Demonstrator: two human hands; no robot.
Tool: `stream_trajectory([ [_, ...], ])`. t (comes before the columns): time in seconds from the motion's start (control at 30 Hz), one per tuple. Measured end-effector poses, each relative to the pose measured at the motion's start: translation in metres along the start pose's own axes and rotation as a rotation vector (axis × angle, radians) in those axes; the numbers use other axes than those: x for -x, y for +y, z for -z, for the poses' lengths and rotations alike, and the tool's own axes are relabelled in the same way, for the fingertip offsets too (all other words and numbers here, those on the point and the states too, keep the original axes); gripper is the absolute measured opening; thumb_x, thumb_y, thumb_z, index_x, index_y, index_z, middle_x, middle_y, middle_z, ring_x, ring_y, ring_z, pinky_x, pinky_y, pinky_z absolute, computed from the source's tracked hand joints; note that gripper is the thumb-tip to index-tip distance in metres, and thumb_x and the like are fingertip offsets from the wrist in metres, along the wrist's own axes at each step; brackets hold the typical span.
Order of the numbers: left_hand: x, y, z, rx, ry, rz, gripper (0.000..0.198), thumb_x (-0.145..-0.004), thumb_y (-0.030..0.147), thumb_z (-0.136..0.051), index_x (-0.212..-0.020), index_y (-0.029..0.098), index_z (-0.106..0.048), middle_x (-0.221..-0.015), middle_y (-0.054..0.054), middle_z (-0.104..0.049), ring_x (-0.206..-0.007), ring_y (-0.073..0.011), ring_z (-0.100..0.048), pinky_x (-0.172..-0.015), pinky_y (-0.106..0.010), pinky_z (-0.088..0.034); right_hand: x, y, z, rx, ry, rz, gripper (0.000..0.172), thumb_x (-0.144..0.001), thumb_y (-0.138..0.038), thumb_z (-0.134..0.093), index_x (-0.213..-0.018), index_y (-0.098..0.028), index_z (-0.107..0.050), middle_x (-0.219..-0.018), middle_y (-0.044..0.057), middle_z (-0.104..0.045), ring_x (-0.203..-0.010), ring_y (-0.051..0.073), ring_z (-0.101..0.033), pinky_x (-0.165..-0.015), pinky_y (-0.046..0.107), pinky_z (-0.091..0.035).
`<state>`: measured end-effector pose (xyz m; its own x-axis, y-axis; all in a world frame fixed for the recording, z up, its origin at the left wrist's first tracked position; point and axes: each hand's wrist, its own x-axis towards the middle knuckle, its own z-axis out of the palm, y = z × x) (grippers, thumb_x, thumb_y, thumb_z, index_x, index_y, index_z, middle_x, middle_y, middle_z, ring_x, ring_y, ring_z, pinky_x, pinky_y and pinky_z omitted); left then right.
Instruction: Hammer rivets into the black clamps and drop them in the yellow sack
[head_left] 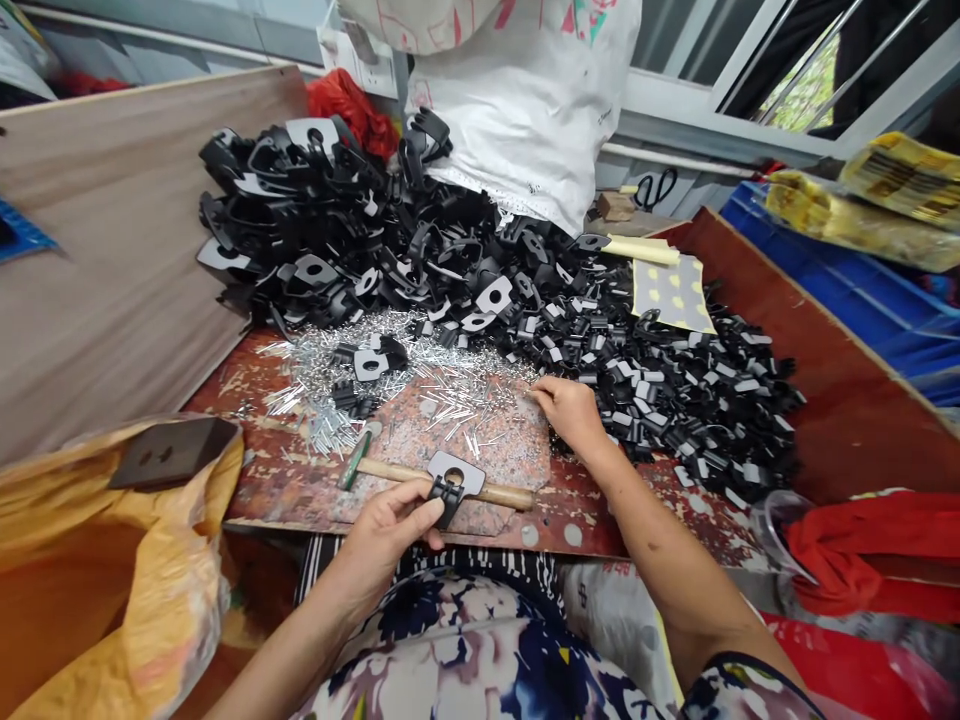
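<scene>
My left hand is closed on a black plastic hanger piece with a round hole, holding it at the near edge of the worn red board. My right hand reaches to the board's middle, fingers pinched together at the scattered small metal pins; whether a pin is in them I cannot make out. A wooden-handled hammer lies across the board just behind the held piece. A heap of small black clips lies right beside my right hand.
A large pile of bigger black hanger pieces fills the back left. A white sack stands behind it. A yellow bag sits at near left, a blue crate at right, red cloth at near right.
</scene>
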<state>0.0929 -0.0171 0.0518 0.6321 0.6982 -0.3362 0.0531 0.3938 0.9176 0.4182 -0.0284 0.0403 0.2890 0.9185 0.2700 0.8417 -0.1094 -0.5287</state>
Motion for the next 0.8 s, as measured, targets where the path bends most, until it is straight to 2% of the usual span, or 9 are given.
stream_trajectory([
  [0.1, -0.002, 0.000, -0.002, 0.018, -0.025, 0.013, 0.028, -0.081, 0.046, -0.077, -0.079, 0.019, -0.070, -0.075, 0.002, -0.062, -0.058, -0.0126, -0.057, -0.067, -0.028, -0.039, 0.006, -0.002, 0.000, -0.163, 0.074, -0.063, 0.018, -0.091, -0.032, -0.061, -0.084, -0.022, -0.073, -0.088, 0.003, -0.077, -0.083, 0.019, -0.069, -0.080, 0.031, -0.049],
  [0.2, -0.002, 0.000, -0.003, 0.013, -0.042, 0.015, 0.029, -0.081, 0.046, -0.076, -0.079, 0.018, -0.068, -0.074, 0.002, -0.063, -0.058, -0.0120, -0.057, -0.068, -0.027, -0.040, 0.012, -0.018, -0.002, -0.335, 0.103, -0.098, 0.030, -0.093, -0.047, -0.058, -0.082, -0.020, -0.066, -0.097, 0.007, -0.077, -0.087, 0.019, -0.071, -0.079, 0.033, -0.055],
  [0.3, -0.003, -0.003, -0.004, 0.011, -0.034, -0.003, 0.029, -0.082, 0.045, -0.075, -0.077, 0.018, -0.068, -0.074, 0.001, -0.063, -0.057, -0.0119, -0.056, -0.066, -0.027, -0.040, 0.022, -0.042, -0.003, -0.758, -0.014, -0.237, 0.036, -0.088, -0.057, -0.066, -0.084, -0.022, -0.060, -0.097, 0.007, -0.077, -0.078, 0.017, -0.072, -0.075, 0.032, -0.059],
  [0.4, -0.005, -0.004, -0.004, -0.008, 0.013, -0.053, 0.026, -0.082, 0.044, -0.075, -0.079, 0.019, -0.069, -0.072, 0.001, -0.060, -0.058, -0.0136, -0.056, -0.062, -0.028, -0.042, 0.032, -0.064, -0.004, -1.178, -0.135, -0.432, 0.040, -0.075, -0.054, -0.083, -0.082, -0.022, -0.059, -0.086, 0.002, -0.074, -0.069, 0.013, -0.069, -0.070, 0.028, -0.059],
  [0.47, -0.007, -0.002, 0.000, -0.112, 0.077, -0.160, 0.021, -0.083, 0.041, -0.074, -0.078, 0.020, -0.071, -0.074, 0.000, -0.060, -0.064, -0.0166, -0.056, -0.063, -0.030, -0.044, 0.038, -0.074, -0.005, -1.204, -0.126, -0.462, 0.040, -0.072, -0.052, -0.086, -0.081, -0.022, -0.062, -0.078, -0.001, -0.071, -0.063, 0.011, -0.066, -0.063, 0.024, -0.057],
  [0.57, -0.006, 0.009, 0.007, -0.435, 0.200, -0.424, 0.014, -0.085, 0.034, -0.073, -0.077, 0.022, -0.073, -0.080, -0.004, -0.066, -0.077, -0.0224, -0.059, -0.074, -0.035, -0.045, 0.044, -0.083, -0.006, -1.091, -0.158, -0.407, 0.035, -0.072, -0.049, -0.086, -0.081, -0.020, -0.070, -0.069, -0.003, -0.067, -0.058, 0.010, -0.062, -0.059, 0.023, -0.054],
  [0.67, -0.003, 0.022, 0.012, -0.726, 0.217, -0.618, 0.010, -0.085, 0.032, -0.075, -0.079, 0.024, -0.073, -0.080, -0.005, -0.070, -0.079, -0.0246, -0.059, -0.082, -0.041, -0.042, 0.052, -0.091, -0.008, -1.032, -0.354, -0.355, 0.028, -0.074, -0.043, -0.085, -0.079, -0.018, -0.072, -0.064, -0.004, -0.065, -0.056, 0.009, -0.059, -0.056, 0.022, -0.051],
  [0.73, 0.001, 0.027, 0.011, -0.872, 0.136, -0.675, 0.012, -0.086, 0.034, -0.075, -0.079, 0.024, -0.072, -0.078, -0.005, -0.070, -0.076, -0.0245, -0.057, -0.079, -0.041, -0.041, 0.061, -0.096, -0.012, -1.091, -0.544, -0.402, 0.028, -0.071, -0.038, -0.087, -0.083, -0.018, -0.070, -0.063, -0.005, -0.065, -0.052, 0.007, -0.057, -0.052, 0.020, -0.049],
  [0.8, 0.004, 0.028, 0.007, -0.995, 0.006, -0.700, 0.015, -0.087, 0.034, -0.074, -0.076, 0.024, -0.071, -0.077, -0.006, -0.070, -0.072, -0.0237, -0.054, -0.074, -0.039, -0.039, 0.072, -0.101, -0.018, -1.177, -0.719, -0.479, 0.037, -0.066, -0.033, -0.090, -0.089, -0.019, -0.066, -0.064, -0.006, -0.067, -0.048, 0.006, -0.057, -0.048, 0.018, -0.048],
])
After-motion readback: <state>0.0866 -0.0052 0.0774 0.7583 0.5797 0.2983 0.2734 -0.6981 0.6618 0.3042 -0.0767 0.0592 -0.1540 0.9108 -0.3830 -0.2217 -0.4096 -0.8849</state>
